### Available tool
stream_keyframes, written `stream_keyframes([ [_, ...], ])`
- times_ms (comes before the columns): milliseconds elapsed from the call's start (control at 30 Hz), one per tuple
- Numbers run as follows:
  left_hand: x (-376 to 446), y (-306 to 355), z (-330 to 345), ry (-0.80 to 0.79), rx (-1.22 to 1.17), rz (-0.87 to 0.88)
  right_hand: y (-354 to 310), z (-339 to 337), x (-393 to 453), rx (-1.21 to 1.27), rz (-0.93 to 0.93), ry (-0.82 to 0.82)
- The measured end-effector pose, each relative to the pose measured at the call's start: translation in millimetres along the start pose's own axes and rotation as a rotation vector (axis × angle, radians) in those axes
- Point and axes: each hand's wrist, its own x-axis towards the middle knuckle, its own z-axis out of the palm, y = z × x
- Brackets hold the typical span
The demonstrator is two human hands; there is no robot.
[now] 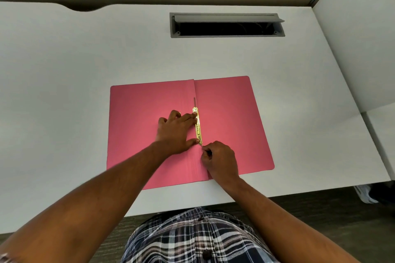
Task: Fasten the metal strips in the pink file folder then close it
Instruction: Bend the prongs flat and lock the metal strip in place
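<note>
On the white surface (85, 66), toward its near edge, we see the open pink file folder (230, 121). Our left hand (175, 132) presses spread fingers beside the gold metal strip (198, 127); our right hand (220, 161) pinches its near end. A grey cable slot (227, 35) lies at the far edge.

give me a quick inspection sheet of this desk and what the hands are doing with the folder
surface: white desk, bare around the folder
job's things: pink file folder lies open and flat; gold metal fastener along its centre fold, a thin strip end poking out beyond its far end
clutter: nothing seen
grippers: left hand spread flat on the left flap, fingertips against the fastener; right hand curled at the fastener's near end, what it pinches is hidden
cables: nothing seen; grey cable slot in the desk is open and dark inside
surroundings: partition walls behind and to the right, dark floor below
</note>
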Motion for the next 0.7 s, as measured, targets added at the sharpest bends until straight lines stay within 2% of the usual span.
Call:
stream_keyframes([
  [400, -11, -7, 19, 0.084, -0.049, 0.033, 7, 0, -9, 0.14, 0.034, 0.025],
  [533, -19, -10, 28, 0.11, -0.15, 0.027, 4, 0, -8, 0.159, 0.052, 0.026],
  [700, -32, -18, 38, 0.115, -0.225, 0.101, 1, 4, -2, -0.019, -0.091, 0.008],
])
